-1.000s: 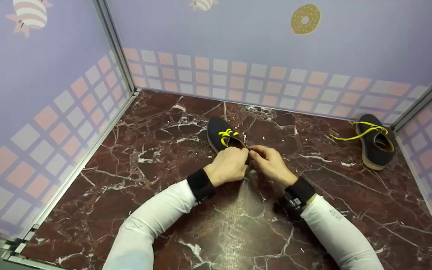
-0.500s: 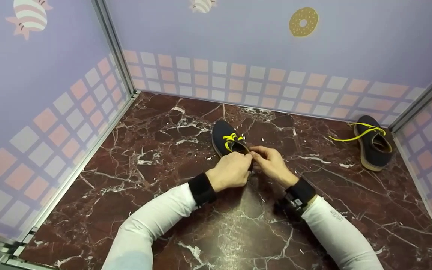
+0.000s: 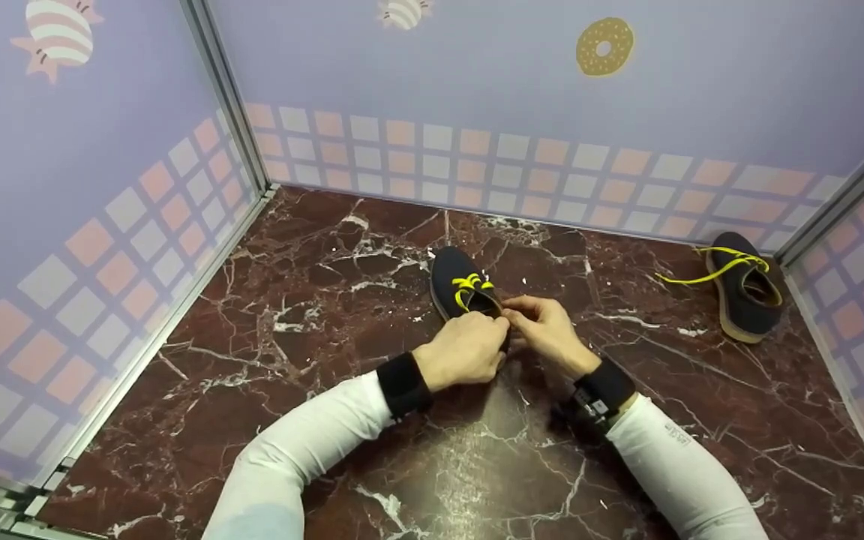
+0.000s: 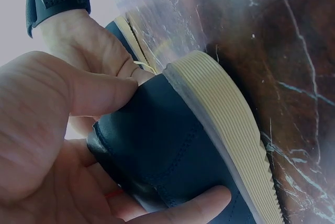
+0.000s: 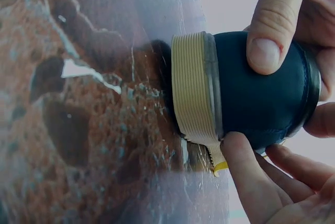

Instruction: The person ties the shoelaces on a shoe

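Observation:
A dark navy lace-up shoe (image 3: 448,276) with yellow laces (image 3: 469,283) rests on the marble-patterned surface, its toe toward the back wall. My left hand (image 3: 466,349) holds its heel, with the thumb on the heel's back in the left wrist view and fingers at the collar and side. My right hand (image 3: 552,336) pinches the shoe's right side near the collar; its thumb lies close to the cream ribbed sole (image 5: 188,88) in the right wrist view. The laces form a loop over the tongue. Both hands partly cover the heel in the head view.
The matching shoe (image 3: 748,319) stands at the far right by the corner, its yellow lace (image 3: 691,279) trailing loose to the left. Purple printed panels (image 3: 432,82) in metal frames border the reddish-brown marble surface (image 3: 357,315). Small white flecks lie around the nearer shoe.
The held shoe has shifted a little to the right and toward me, both hands moving along with it. The other shoe stays in place.

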The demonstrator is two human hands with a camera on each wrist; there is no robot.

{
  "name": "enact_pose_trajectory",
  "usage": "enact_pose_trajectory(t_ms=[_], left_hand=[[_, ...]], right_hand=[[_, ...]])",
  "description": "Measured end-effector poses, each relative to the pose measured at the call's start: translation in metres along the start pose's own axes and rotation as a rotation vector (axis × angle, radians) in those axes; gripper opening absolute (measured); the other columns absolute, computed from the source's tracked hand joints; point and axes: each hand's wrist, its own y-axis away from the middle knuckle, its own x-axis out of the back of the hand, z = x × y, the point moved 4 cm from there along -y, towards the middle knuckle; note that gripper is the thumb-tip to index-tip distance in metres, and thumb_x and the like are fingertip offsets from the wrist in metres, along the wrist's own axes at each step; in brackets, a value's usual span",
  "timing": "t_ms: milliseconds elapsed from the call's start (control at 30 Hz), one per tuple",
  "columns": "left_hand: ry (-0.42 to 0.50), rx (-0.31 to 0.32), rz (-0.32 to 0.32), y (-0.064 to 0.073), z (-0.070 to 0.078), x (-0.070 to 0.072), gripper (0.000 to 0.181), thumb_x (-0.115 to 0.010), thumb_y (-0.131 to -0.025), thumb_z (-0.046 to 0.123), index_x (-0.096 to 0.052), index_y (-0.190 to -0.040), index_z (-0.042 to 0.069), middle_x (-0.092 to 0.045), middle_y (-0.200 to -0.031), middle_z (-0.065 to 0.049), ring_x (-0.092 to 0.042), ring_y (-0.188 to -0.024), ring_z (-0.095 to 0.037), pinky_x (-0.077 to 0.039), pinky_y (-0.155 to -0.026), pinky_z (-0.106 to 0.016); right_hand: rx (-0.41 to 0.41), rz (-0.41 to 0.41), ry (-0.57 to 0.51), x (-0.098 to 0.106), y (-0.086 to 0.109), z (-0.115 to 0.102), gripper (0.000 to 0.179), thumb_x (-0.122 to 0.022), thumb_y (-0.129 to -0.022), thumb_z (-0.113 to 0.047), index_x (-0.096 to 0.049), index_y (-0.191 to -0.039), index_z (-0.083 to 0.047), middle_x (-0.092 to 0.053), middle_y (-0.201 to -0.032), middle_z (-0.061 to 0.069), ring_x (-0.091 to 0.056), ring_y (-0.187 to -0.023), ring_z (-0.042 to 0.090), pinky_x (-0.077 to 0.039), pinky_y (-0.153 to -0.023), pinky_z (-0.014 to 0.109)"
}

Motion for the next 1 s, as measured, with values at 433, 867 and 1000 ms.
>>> enact_pose_trajectory(t_ms=[433, 867, 1000], left_hand=[[0.020, -0.098, -0.055, 0.002, 0.006, 0.001, 0.030, -0.077, -0.101, 0.030, -0.069, -0.120, 0.008, -0.082, -0.111, -0.009, -0.081, -0.102, -0.032, -0.069, -0.087, -0.048], [0.001, -0.232, -0.074, 0.006, 0.013, 0.001, 0.028, -0.079, -0.100, 0.030, -0.069, -0.118, 0.010, -0.080, -0.109, -0.006, -0.079, -0.097, -0.027, -0.068, -0.088, -0.043], [-0.010, -0.259, -0.082, 0.007, 0.019, 0.001, 0.030, -0.079, -0.101, 0.031, -0.069, -0.120, 0.010, -0.080, -0.108, -0.006, -0.079, -0.098, -0.027, -0.068, -0.089, -0.042]], right_hand=[[-0.113, -0.014, -0.083, 0.011, 0.011, 0.006, 0.037, -0.074, -0.103, -0.010, -0.071, -0.132, 0.013, -0.086, -0.100, 0.010, -0.082, -0.072, 0.010, -0.071, -0.072, 0.042], [-0.176, -0.075, -0.125, 0.020, 0.021, 0.014, 0.031, -0.076, -0.107, -0.024, -0.070, -0.115, 0.005, -0.083, -0.079, 0.002, -0.080, -0.063, 0.016, -0.070, -0.064, 0.040], [-0.214, -0.047, -0.164, 0.023, 0.022, 0.017, 0.037, -0.071, -0.111, -0.038, -0.070, -0.104, -0.001, -0.079, -0.072, 0.002, -0.078, -0.059, 0.016, -0.068, -0.059, 0.036]])
